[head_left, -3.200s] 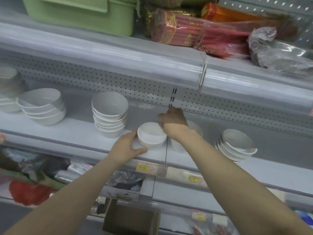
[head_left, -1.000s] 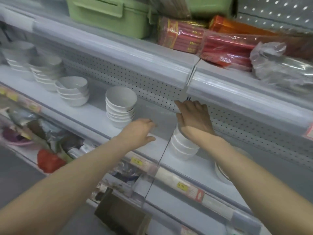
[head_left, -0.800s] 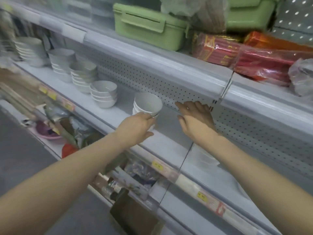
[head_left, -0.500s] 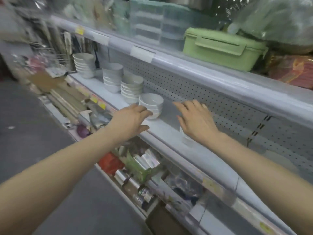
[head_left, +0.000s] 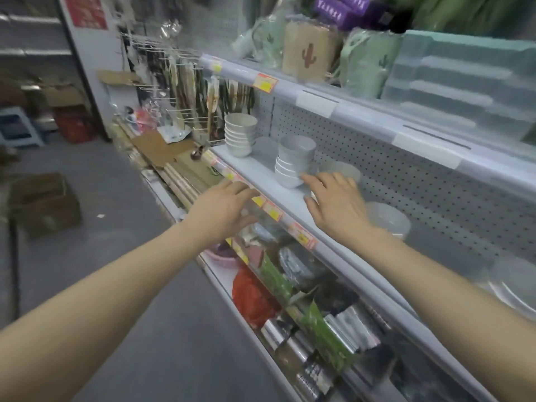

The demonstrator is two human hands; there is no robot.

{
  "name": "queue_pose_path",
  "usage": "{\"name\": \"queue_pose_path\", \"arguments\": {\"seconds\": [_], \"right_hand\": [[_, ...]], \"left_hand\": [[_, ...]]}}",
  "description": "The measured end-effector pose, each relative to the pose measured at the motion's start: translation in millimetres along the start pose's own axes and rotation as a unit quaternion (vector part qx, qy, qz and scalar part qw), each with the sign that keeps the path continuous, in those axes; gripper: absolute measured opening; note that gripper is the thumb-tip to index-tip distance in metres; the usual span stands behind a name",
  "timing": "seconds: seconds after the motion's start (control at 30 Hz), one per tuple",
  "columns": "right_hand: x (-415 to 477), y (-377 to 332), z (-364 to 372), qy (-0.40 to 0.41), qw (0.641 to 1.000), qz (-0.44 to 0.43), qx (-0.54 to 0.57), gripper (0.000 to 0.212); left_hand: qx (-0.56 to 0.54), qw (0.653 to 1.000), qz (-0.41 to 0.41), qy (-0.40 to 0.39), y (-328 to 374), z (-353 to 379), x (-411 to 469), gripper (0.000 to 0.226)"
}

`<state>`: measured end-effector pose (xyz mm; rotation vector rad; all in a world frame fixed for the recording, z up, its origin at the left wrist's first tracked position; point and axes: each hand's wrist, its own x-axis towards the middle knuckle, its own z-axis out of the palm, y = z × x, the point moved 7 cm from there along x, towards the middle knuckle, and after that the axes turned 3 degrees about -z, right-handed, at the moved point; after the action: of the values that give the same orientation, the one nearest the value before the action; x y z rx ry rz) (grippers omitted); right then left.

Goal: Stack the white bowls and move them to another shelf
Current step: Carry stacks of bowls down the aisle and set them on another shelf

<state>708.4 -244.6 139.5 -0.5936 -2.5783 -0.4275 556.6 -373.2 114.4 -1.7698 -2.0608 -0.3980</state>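
White painted metal is seen in the shelf (head_left: 261, 172), which is backed by a perforated panel (head_left: 406, 175) and edged with a rail of yellow and red price labels (head_left: 272, 210). Grey flooring (head_left: 116, 227) runs along the aisle, where a cardboard box (head_left: 43, 202) is set down well apart from the shelving. Utensils (head_left: 185, 82) are hung on wire hooks at the far end. On the upper shelf, cactus-printed bags (head_left: 310, 53) and clear plastic containers (head_left: 452, 79) are kept. On the lower shelf, a red bag (head_left: 252, 297) and green packets (head_left: 327, 323) are laid.

A stack of white bowls (head_left: 294, 161) stands on the shelf, with a taller stack (head_left: 240, 134) further along towards the aisle's end. A single bowl (head_left: 342, 169) is partly hidden behind the right hand (head_left: 336, 204), and another bowl (head_left: 387, 220) sits just beside that wrist.

The right hand is held palm down over the shelf, its fingers (head_left: 327, 181) spread and relaxed; nothing is grasped. Its index fingertip lies just beside the base of the stack of white bowls, though contact cannot be told. The left hand (head_left: 229, 204) is held in front of the label rail, its fingers (head_left: 246, 192) loosely spread and holding nothing; whether the rail is touched cannot be told.
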Motion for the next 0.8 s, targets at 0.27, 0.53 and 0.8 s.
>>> {"name": "queue_pose_path", "arguments": {"seconds": [0.27,0.53,0.8], "right_hand": [[107,-20,81,0.018,0.999,0.011,0.047,0.042],[223,-27,173,0.004,0.997,0.019,0.073,0.046],[293,-18,250,-0.023,0.971,0.123,0.202,0.064]], "left_hand": [[-0.007,0.999,-0.017,-0.028,-108,67,43,0.055],[-0.017,0.998,-0.037,-0.048,-227,133,126,0.059],[-0.148,0.978,-0.127,-0.078,-331,204,186,0.076]]}}
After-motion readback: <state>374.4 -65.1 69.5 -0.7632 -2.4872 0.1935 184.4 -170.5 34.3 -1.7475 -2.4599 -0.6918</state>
